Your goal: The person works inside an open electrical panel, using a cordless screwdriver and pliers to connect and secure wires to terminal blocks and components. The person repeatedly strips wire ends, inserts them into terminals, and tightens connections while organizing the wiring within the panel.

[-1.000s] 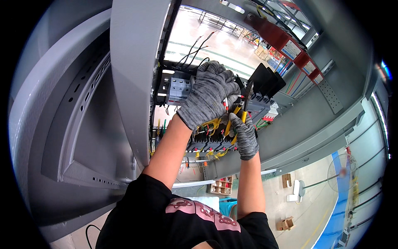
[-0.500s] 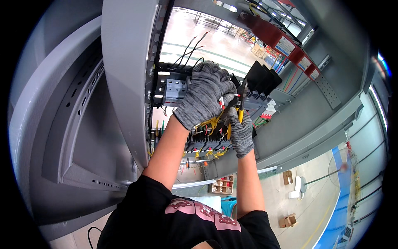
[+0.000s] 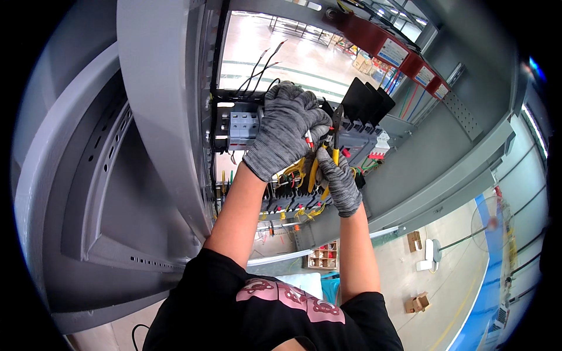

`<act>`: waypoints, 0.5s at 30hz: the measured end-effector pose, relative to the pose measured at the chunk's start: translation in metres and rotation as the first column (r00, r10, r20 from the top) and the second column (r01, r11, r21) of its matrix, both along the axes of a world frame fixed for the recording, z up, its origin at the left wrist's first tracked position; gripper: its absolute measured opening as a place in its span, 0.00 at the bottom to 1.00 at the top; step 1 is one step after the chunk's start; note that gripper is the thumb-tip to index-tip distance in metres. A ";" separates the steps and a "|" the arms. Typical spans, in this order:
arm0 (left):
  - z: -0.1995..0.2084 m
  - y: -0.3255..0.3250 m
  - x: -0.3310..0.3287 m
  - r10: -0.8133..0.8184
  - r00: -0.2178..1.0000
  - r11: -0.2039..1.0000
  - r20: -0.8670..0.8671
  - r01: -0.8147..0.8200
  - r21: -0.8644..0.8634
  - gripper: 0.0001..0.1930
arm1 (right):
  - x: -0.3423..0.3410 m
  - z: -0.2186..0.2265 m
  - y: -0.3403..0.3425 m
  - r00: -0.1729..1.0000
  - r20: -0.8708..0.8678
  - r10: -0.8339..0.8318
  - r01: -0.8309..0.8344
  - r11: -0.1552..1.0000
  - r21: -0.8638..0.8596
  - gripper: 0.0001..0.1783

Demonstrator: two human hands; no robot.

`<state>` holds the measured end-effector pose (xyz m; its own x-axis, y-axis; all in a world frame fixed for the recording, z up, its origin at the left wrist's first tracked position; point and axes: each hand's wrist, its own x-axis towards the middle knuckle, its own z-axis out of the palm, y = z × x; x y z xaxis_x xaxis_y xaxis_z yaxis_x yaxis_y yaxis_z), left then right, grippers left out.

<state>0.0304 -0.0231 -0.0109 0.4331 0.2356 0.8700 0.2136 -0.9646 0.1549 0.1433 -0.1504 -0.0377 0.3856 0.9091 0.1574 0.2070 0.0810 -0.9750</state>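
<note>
the left hand [image 3: 285,136], in a grey knitted glove, is curled against the front of the grey moulded circuit breaker [image 3: 243,130] mounted on the black rail inside the open grey steel cabinet [image 3: 158,117]; its fingers are bent around a thin red-and-white sleeved wire end [image 3: 308,139], though how firmly it pinches it cannot be told. the right hand [image 3: 338,182], in the same kind of glove, is clenched around the yellow handles of a pair of black-jawed pliers [image 3: 332,140], whose dark head points up just beside the left hand's knuckles, touching or nearly so. both hands sit close together in the narrow gap between the cabinet's tall grey upright on the left and the row of black flat terminal covers [image 3: 367,102] on the right. below the hands runs a row of small black terminal blocks with yellow and green wires [image 3: 293,202], just beside the right wrist. loose black cables [image 3: 260,67] rise from the top of the breaker into the open space above. the cabinet's sloped grey lower frame [image 3: 433,169] closes the room to the right; behind the mounting rail the view opens through to a pale workshop floor [image 3: 293,52].
</note>
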 end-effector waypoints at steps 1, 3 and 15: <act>0.000 -0.001 -0.001 -0.001 1.000 1.000 0.009 0.001 0.000 0.09 | 0.003 0.000 0.000 0.999 0.034 0.006 -0.006 1.000 -0.021 0.14; 0.000 -0.002 0.001 -0.021 1.000 1.000 0.010 0.021 -0.017 0.09 | 0.008 -0.002 -0.001 0.999 0.014 0.049 -0.049 0.999 -0.002 0.15; 0.001 -0.002 0.001 -0.040 0.999 0.999 0.014 0.041 -0.026 0.10 | 0.011 -0.016 0.009 0.980 0.167 -0.107 0.083 0.986 0.144 0.13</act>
<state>0.0309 -0.0256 -0.0094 0.4311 0.2407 0.8696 0.1723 -0.9680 0.1825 0.1543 -0.1416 -0.0537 0.4254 0.8352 0.3486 0.3849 0.1816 -0.9049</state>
